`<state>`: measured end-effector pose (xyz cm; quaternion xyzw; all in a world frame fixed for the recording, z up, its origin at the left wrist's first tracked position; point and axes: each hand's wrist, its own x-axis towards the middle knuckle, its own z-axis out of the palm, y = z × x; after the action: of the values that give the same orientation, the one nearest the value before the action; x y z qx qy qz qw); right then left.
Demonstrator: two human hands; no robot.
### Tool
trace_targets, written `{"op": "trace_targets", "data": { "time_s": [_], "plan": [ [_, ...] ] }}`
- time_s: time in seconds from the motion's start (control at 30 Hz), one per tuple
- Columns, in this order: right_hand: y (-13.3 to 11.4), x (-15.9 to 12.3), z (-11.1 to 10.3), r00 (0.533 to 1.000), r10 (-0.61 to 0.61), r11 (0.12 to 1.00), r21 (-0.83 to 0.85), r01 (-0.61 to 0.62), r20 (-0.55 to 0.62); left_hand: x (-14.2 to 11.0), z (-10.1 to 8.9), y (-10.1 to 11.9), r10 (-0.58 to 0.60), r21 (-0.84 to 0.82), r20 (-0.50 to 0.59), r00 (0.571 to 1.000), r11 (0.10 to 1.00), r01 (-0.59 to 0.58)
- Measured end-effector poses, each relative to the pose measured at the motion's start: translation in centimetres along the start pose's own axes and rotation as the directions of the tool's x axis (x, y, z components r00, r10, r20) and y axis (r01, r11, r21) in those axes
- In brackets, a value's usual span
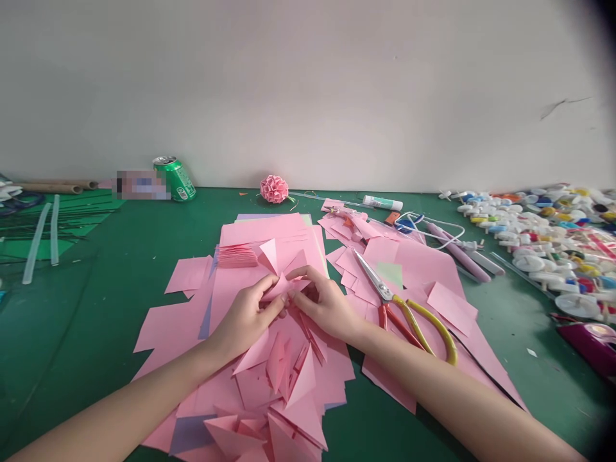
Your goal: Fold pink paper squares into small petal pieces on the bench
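Observation:
My left hand (246, 316) and my right hand (323, 301) meet over a small folded pink paper piece (280, 287), both pinching it between fingers and thumbs. Under them lies a spread of pink paper sheets (231, 289) on the green table (86, 308). A heap of folded pink paper triangles (283, 378) sits just in front of my hands. A small stack of folded pink pieces (237, 256) lies beyond my left hand.
Scissors with yellow and red handles (404, 308) lie right of my right hand on pink scraps. A pink paper flower ball (274, 188), a glue stick (382, 203) and a green can (176, 178) stand near the wall. Many coloured plastic parts (543, 237) cover the far right.

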<state>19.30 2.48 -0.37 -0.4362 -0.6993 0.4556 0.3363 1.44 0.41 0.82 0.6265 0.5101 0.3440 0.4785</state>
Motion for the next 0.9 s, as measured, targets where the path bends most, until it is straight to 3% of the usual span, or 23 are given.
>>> {"op": "trace_targets", "data": {
  "time_s": [0.33, 0.53, 0.9],
  "plan": [
    [0.24, 0.06, 0.03, 1.000, 0.009, 1.000, -0.001, -0.009, -0.012, 0.09, 0.00, -0.53, 0.013, -0.001, 0.043, 0.999, 1.000, -0.013],
    [0.02, 0.01, -0.04, 1.000, 0.014, 1.000, 0.004, -0.014, -0.012, 0.12, -0.06, -0.14, 0.018, 0.051, 0.021, 1.000, 0.998, -0.019],
    [0.00, 0.06, 0.00, 1.000, 0.007, 1.000, -0.007, -0.007, -0.008, 0.09, 0.00, -0.52, 0.012, 0.002, 0.024, 1.000, 1.000, -0.012]
  ]
}}
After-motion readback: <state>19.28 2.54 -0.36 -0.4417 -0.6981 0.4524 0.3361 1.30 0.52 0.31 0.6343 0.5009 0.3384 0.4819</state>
